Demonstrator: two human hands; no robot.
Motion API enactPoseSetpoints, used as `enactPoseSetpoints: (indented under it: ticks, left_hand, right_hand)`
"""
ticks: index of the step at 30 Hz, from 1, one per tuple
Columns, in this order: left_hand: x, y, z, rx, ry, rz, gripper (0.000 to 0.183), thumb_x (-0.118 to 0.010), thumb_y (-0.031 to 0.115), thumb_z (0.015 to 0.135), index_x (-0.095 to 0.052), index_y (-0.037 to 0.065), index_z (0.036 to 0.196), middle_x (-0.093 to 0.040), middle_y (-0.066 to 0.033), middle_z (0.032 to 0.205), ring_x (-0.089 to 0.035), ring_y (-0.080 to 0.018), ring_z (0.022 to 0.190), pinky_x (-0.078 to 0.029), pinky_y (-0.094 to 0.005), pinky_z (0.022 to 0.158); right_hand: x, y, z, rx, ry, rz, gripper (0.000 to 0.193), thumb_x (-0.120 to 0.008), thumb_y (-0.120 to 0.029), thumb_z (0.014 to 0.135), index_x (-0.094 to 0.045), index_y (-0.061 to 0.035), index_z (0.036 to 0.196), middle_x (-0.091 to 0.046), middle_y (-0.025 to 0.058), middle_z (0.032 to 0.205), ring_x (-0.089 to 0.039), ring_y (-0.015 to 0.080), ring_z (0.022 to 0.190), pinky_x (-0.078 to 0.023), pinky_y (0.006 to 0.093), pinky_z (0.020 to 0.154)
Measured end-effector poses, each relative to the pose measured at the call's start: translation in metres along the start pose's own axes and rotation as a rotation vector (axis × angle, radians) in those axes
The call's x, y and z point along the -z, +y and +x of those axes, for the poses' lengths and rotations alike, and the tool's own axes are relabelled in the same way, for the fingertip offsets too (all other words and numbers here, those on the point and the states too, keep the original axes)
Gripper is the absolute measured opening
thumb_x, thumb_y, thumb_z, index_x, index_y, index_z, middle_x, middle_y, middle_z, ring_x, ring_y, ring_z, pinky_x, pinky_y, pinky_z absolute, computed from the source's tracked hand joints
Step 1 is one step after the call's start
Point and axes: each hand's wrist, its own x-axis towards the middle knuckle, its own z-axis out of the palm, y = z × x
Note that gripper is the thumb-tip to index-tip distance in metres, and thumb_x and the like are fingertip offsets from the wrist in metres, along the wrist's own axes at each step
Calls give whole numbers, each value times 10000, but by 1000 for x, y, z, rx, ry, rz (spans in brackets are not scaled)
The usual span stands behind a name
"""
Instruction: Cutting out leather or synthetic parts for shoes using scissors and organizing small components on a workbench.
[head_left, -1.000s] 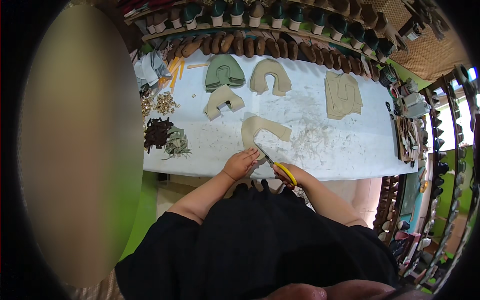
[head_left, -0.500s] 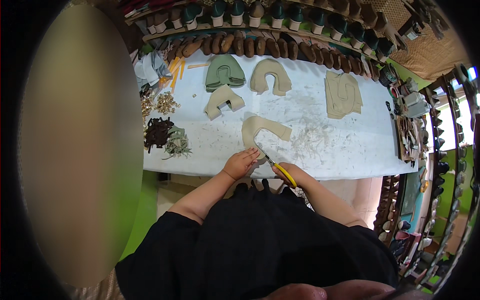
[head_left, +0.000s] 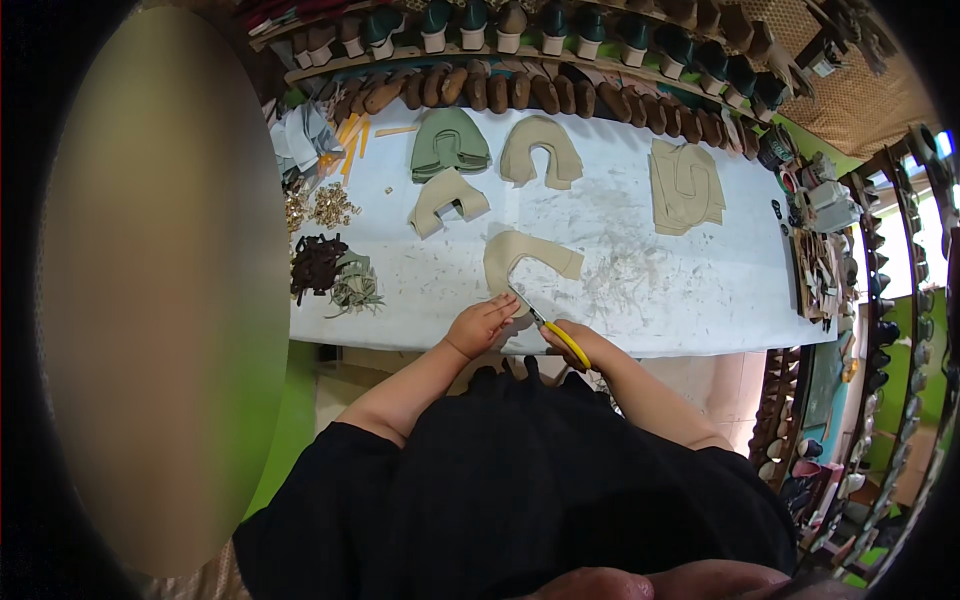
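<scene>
A beige U-shaped leather piece (head_left: 506,250) lies near the front edge of the table, its curve toward the left. My left hand (head_left: 482,325) grips its near end, fingers stretched over the top; the thumb is mostly hidden. In my right hand (head_left: 583,342) is a pair of scissors with yellow handles (head_left: 568,345). Their metal blades reach up and left to the inner edge of the piece, beside my left fingertips. How far apart the blades stand is too small to tell.
Stacked green pieces (head_left: 450,142), beige stacks (head_left: 541,150) and a folded beige piece (head_left: 447,200) lie farther back. More beige pieces (head_left: 686,188) are at the right. Dark strips (head_left: 318,265), trimmings (head_left: 356,287) and gold buckles (head_left: 333,205) sit left. Shoes (head_left: 545,95) line the back.
The scissors and my right hand have shifted slightly up and left, with the blades farther along the inner edge. My left hand and the piece stay nearly where they were.
</scene>
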Motion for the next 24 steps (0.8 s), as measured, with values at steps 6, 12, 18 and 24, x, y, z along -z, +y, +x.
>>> enactPoseSetpoints:
  ticks: [6,12,18,24]
  left_hand:
    - [2,-1,0,-14,-23,-25,352,-651,70,883,-630,47,1233,-646,-129,1239,-626,-287,1143,-528,-359,929]
    - [1,-2,0,-7,-16,-34,350,-649,67,883,-630,52,1233,-643,-131,1244,-628,-288,1139,-528,-359,928]
    - [1,-2,-2,34,-8,-49,366,-661,56,866,-635,61,1231,-646,-121,1244,-632,-277,1133,-527,-348,925]
    - [2,-1,-4,44,2,-75,371,-653,41,864,-636,67,1234,-644,-115,1250,-633,-267,1132,-527,-346,919]
  right_hand:
    - [-2,-3,4,9,39,-42,635,-508,-653,914,-566,-22,958,-567,72,681,-534,163,560,-451,324,524]
    - [-8,8,13,111,155,-139,633,-517,-645,913,-586,-16,899,-571,69,652,-537,164,548,-453,323,532]
    - [-13,-10,2,51,137,-118,604,-520,-610,930,-592,-11,904,-581,80,652,-560,178,537,-463,330,524]
    - [-21,-6,2,104,184,-149,599,-509,-605,938,-580,-12,908,-575,85,643,-570,200,524,-465,335,512]
